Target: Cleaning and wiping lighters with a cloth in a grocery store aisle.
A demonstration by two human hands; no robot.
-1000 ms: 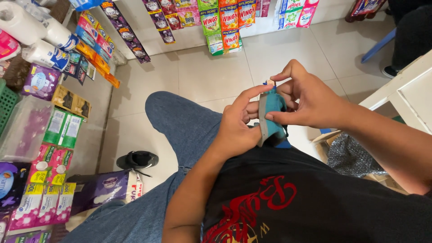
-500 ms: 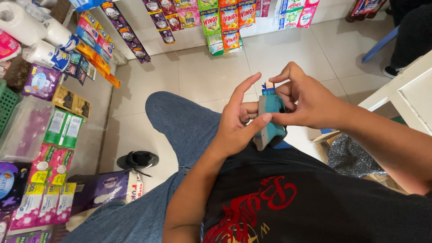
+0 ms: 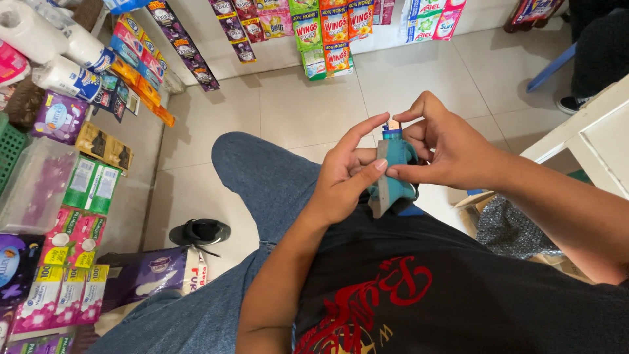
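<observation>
A small teal block-shaped gadget (image 3: 392, 178) with a grey side and a short tip at its top is held upright over my lap. My left hand (image 3: 344, 177) grips it from the left, thumb pressed on its grey side and index finger stretched up toward the tip. My right hand (image 3: 445, 147) wraps it from the right, fingertips pinching near the top. My jeans-clad leg (image 3: 262, 177) and black shirt with red print (image 3: 393, 295) lie below.
Shelves of packaged goods (image 3: 78, 170) line the left. Hanging sachet strips (image 3: 321, 33) cover the far wall. A black sandal (image 3: 200, 232) lies on the tiled floor. A white table edge (image 3: 590, 141) stands at right, with a blue stool leg (image 3: 550, 65) beyond.
My left index finger has lifted off the gadget and stretched upward, and the thumb has slid onto its grey side. The gadget stays in the same spot.
</observation>
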